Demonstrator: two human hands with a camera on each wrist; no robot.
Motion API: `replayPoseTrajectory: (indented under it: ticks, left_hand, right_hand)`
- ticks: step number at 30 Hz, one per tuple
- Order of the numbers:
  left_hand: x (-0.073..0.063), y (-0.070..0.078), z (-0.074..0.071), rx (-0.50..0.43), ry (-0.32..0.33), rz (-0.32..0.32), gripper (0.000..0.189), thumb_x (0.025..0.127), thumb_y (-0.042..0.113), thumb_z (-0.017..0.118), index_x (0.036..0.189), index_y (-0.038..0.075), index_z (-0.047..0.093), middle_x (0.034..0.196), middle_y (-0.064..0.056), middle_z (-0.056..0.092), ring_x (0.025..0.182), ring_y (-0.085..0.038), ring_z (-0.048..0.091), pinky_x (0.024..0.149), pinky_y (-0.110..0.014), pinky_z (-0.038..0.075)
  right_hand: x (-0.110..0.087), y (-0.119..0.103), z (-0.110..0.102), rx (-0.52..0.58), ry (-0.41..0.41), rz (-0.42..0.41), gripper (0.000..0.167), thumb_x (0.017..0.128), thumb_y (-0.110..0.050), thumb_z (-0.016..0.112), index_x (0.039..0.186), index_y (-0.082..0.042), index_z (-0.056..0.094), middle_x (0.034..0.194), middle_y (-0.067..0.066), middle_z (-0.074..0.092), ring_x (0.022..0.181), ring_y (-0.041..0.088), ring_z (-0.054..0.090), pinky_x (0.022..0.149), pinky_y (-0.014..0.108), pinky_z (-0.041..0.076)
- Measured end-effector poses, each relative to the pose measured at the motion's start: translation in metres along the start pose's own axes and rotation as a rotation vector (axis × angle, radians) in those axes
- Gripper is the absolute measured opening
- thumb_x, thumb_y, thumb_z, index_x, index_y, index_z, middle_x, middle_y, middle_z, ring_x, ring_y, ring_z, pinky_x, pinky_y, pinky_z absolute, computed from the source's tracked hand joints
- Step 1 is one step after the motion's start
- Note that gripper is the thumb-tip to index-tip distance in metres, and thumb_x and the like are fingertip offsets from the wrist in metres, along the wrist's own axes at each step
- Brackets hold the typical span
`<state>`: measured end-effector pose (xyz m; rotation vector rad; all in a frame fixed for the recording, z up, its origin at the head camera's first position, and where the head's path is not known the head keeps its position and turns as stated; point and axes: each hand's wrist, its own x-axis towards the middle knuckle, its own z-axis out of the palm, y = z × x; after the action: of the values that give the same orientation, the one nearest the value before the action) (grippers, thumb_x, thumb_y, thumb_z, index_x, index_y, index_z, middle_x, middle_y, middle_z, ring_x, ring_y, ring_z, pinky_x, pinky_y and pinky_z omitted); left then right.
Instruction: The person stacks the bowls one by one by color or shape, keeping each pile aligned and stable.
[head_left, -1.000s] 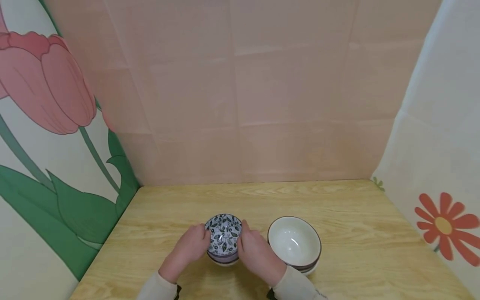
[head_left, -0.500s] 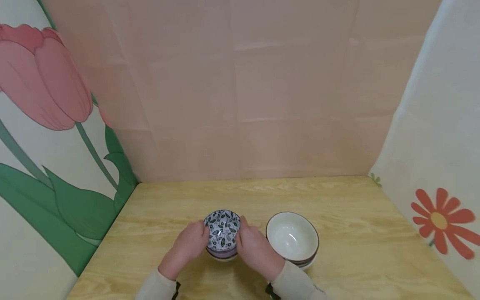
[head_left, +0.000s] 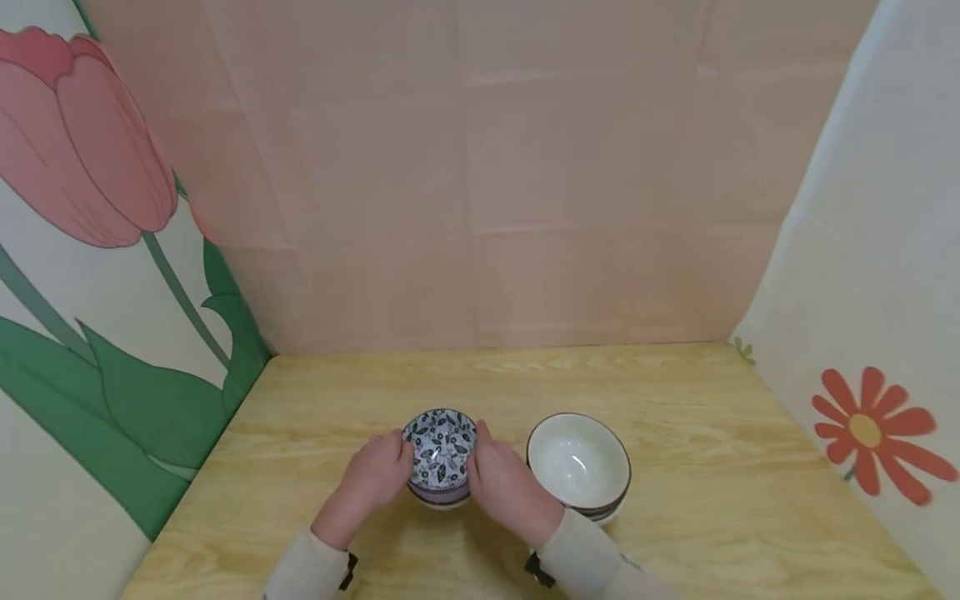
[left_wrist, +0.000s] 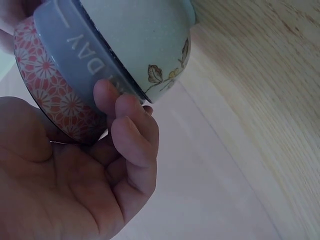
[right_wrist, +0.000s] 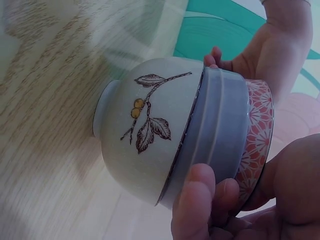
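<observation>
A nested stack of bowls stands between my two hands. Its top bowl (head_left: 440, 450) has a dark floral print inside and red patterned sides, which show in both wrist views. Beneath it sits a grey-blue bowl (left_wrist: 75, 50) with raised lettering, inside a white bowl (right_wrist: 145, 120) painted with a leafy branch. My left hand (head_left: 378, 468) grips the top bowl from the left, fingertips against the grey-blue bowl. From the right side my right hand (head_left: 512, 482) holds the same bowl, its fingers also reaching the grey-blue one.
Just right of the right hand stands a second stack, topped by a white bowl (head_left: 579, 460) with a dark rim. Both stacks are on a wood-grain table (head_left: 705, 433). A pink cloth backdrop (head_left: 480, 183) rises behind, with flower-printed panels at both sides.
The whole head view has shifted, so everything sits slightly higher and further left. Both hands keep their hold on the bowl, with no clear movement between hands and bowls.
</observation>
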<state>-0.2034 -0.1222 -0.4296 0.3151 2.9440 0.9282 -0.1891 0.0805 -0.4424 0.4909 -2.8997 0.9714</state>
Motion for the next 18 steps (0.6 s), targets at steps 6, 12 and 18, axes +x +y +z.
replayPoseTrajectory:
  ticks: [6,12,18]
  left_hand:
    - [-0.014,0.008,-0.005,0.130,0.103,-0.117,0.073,0.105,0.053,0.034,0.144,-0.009,0.042,0.114,-0.030,0.066,0.098,-0.043,0.067,0.076,-0.053,0.056]
    - [-0.020,0.008,-0.010,0.091,0.173,-0.075,0.081,0.103,0.060,0.032,0.152,-0.004,0.031,0.140,-0.034,0.049,0.129,-0.053,0.046,0.104,-0.066,0.040]
    - [-0.013,-0.016,-0.012,0.098,0.226,-0.028,0.082,0.102,0.060,0.036,0.158,0.001,0.022,0.153,-0.031,0.033,0.143,-0.049,0.026,0.110,-0.069,0.028]
  right_hand:
    - [-0.013,-0.003,-0.011,0.043,0.051,-0.023,0.060,0.102,-0.021,0.053,0.149,0.010,0.033,0.059,-0.005,0.051,0.048,0.005,0.048,0.043,0.024,0.044]
    - [-0.031,-0.003,-0.037,0.060,0.115,-0.092,0.051,0.099,-0.019,0.059,0.144,0.001,0.046,0.058,-0.013,0.049,0.050,0.001,0.046,0.046,0.021,0.043]
    - [-0.046,0.024,-0.066,-0.060,0.297,-0.175,0.041,0.092,-0.011,0.066,0.132,-0.002,0.060,0.057,-0.018,0.041,0.048,-0.004,0.036,0.046,0.019,0.036]
